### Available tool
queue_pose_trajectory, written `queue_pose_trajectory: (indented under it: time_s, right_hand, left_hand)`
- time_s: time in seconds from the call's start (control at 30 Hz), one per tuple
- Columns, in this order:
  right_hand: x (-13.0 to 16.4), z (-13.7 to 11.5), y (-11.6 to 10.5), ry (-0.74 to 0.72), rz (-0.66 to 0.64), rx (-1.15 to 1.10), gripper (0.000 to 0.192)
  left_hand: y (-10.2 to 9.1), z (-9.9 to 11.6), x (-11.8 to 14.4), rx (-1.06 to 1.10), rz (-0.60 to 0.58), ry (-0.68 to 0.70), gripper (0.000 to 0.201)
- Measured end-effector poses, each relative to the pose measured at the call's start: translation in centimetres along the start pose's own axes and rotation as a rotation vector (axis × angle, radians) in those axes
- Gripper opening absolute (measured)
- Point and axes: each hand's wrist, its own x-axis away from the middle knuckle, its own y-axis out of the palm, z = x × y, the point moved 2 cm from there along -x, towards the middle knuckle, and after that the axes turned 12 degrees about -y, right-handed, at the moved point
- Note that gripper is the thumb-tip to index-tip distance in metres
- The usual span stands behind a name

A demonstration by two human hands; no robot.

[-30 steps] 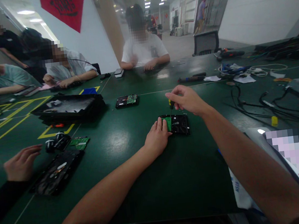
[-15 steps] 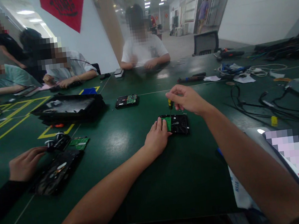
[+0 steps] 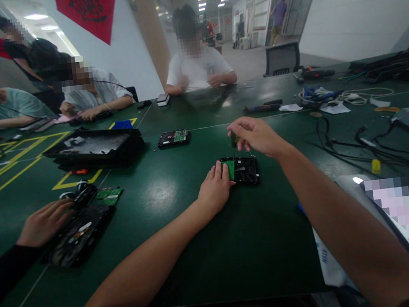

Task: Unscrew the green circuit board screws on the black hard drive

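Note:
A black hard drive (image 3: 248, 172) with a green circuit board (image 3: 231, 170) lies flat on the table in front of me. My left hand (image 3: 214, 188) grips its left end, fingers over the board and thumb along the near edge. Above the drive, my right hand (image 3: 256, 136) is closed around the handle of a screwdriver (image 3: 233, 139). The screwdriver stands upright with its thin shaft reaching down to the right edge of the board. Whether the tip sits in a screw is too small to tell. Tiny bits, perhaps screws, lie by the drive's far edge.
A second hard drive (image 3: 173, 138) and a black tray (image 3: 93, 146) stand farther left. At left a co-worker's hand (image 3: 48, 223) touches parts beside an opened drive (image 3: 79, 237). Black cables (image 3: 348, 149) and a plastic bag (image 3: 329, 260) lie right. Other people sit across the green table (image 3: 186, 254).
The screwdriver's handle shows a darker side now, so it has turned in my right hand. My left hand and the drive stay put. The co-worker's hand at left has shifted slightly right.

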Motion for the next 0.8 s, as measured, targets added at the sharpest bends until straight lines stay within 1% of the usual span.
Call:
queue_pose_trajectory:
  time_s: [0.1, 0.27, 0.47, 0.6, 0.67, 0.8]
  right_hand:
    - [-0.12, 0.33, 0.05, 0.015, 0.026, -0.012, 0.039]
    - [0.08, 0.19, -0.09, -0.023, 0.023, 0.151, 0.044]
    - [0.08, 0.24, -0.05, 0.038, 0.053, 0.042, 0.047]
    - [-0.03, 0.29, 0.0, -0.014, 0.02, 0.098, 0.047]
    - [-0.01, 0.31, 0.01, -0.018, 0.002, 0.098, 0.046]
    - [0.01, 0.29, 0.1, 0.042, 0.007, -0.029, 0.039]
  left_hand:
    - [-0.06, 0.03, 0.03, 0.001, 0.002, -0.002, 0.06]
    - [-0.17, 0.1, 0.07, -0.014, -0.007, -0.002, 0.061]
    - [0.04, 0.03, -0.04, -0.002, 0.001, -0.001, 0.06]
    - [0.1, -0.03, -0.07, 0.002, 0.004, -0.003, 0.06]
    - [0.1, -0.03, -0.08, 0.002, 0.0, 0.001, 0.06]
    - [0.08, -0.03, -0.09, 0.005, 0.0, -0.004, 0.059]
